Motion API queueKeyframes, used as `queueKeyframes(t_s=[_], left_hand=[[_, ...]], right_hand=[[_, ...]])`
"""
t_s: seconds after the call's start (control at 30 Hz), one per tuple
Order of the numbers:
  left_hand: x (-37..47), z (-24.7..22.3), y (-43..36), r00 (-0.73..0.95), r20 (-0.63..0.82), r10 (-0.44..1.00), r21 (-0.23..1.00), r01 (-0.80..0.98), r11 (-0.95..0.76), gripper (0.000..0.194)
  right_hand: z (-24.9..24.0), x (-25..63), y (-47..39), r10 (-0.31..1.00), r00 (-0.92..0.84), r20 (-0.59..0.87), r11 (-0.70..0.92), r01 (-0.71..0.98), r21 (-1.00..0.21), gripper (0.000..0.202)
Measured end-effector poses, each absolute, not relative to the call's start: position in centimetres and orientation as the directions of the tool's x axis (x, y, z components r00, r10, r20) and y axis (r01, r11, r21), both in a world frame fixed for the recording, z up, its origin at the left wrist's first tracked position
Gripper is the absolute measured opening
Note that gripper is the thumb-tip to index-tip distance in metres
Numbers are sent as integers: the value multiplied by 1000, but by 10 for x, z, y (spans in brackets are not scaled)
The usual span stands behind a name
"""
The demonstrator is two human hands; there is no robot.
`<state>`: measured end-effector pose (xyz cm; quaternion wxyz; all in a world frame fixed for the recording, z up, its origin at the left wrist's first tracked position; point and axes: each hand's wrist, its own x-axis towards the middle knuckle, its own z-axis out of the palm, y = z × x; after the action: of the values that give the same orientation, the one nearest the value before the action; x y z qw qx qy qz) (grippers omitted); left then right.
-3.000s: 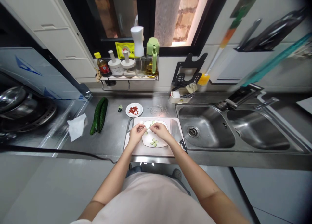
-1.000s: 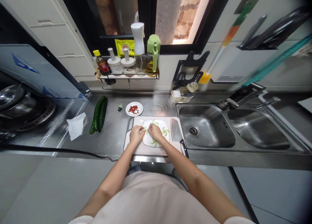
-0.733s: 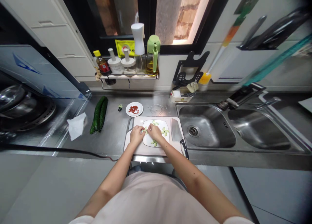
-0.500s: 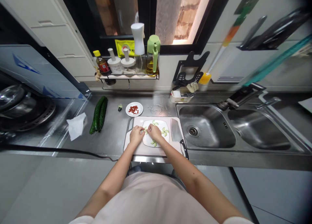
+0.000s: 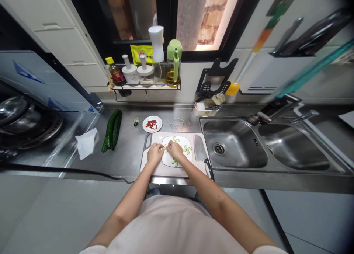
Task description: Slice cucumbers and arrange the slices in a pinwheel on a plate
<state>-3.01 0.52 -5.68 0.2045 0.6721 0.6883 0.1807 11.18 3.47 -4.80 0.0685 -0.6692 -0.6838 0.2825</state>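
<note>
Since those cucumber slices (image 5: 187, 149) look pretty thin, the left hand (image 5: 155, 153) and right hand (image 5: 176, 150) are using just fingertips, bent in over the left side of the square plate (image 5: 169, 159). They're slightly apart with the leftmost fan (image 5: 165, 148) of slices between them, and I can't tell if either one is actually clamped on a piece. Three more fans sit at the plate's far, right and near sides, spaced out so each gets its own room, I'd guess. Plate's on a cutting board (image 5: 159, 170), with a knife (image 5: 199, 147) lying right of it, probably parked there to stay handy. Small dish (image 5: 144, 126) of red bits (image 5: 152, 124) is behind the plate, a bit left. Worktop's (image 5: 129, 145) stainless steel: whole cucumbers (image 5: 112, 130) well left of the plate, two-bowl sink (image 5: 240, 150) to its right, spice rack (image 5: 146, 87) and window (image 5: 167, 14) beyond it.
</note>
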Motion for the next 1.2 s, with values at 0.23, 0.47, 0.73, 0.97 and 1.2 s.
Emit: queueKeyframes(t_s=[0.23, 0.47, 0.73, 0.97, 1.2], left_hand=[[-29, -56, 5, -12, -31, 999, 524, 852, 26, 18], [-29, -55, 4, -27, -31, 999, 537, 843, 39, 18], [-23, -60, 7, -126, 37, 991, 577, 813, 81, 40], [-19, -60, 14, -166, 11, 986, 523, 841, 136, 50], [-18, -61, 14, -160, -12, 987, 511, 848, 144, 50]], right_hand=[[-47, 110, 34, 954, -88, -288, -63, 877, -476, 13], [-43, 118, 31, 966, -69, -247, -76, 844, -531, 13], [-33, 141, 16, 981, 6, -193, -141, 709, -691, 15], [-28, 153, 2, 992, 20, -128, -111, 645, -756, 18], [-25, 158, -9, 997, 28, -78, -79, 595, -800, 18]])
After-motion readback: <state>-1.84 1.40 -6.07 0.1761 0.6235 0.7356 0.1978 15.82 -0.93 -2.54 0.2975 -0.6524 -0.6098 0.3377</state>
